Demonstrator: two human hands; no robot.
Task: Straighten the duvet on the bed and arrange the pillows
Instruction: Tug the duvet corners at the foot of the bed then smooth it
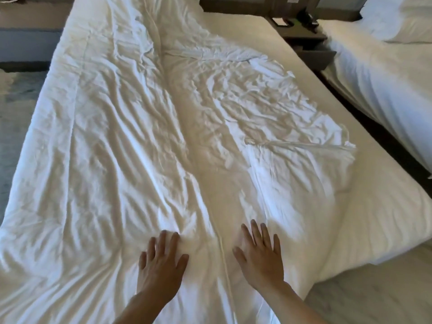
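A white, heavily creased duvet (112,136) covers the left and middle of the bed, its right edge folded back in a ragged line. To its right lies a bare strip of the mattress sheet (304,94). My left hand (161,260) presses flat on the duvet near the foot of the bed, fingers spread. My right hand (259,256) lies flat beside it, fingers straight, just right of a long seam. No pillow lies on this bed.
A second bed (385,73) with white bedding and a pillow (383,17) stands at the right. A dark nightstand (304,36) with an open drawer sits between the beds. Grey floor shows at the left and at the lower right.
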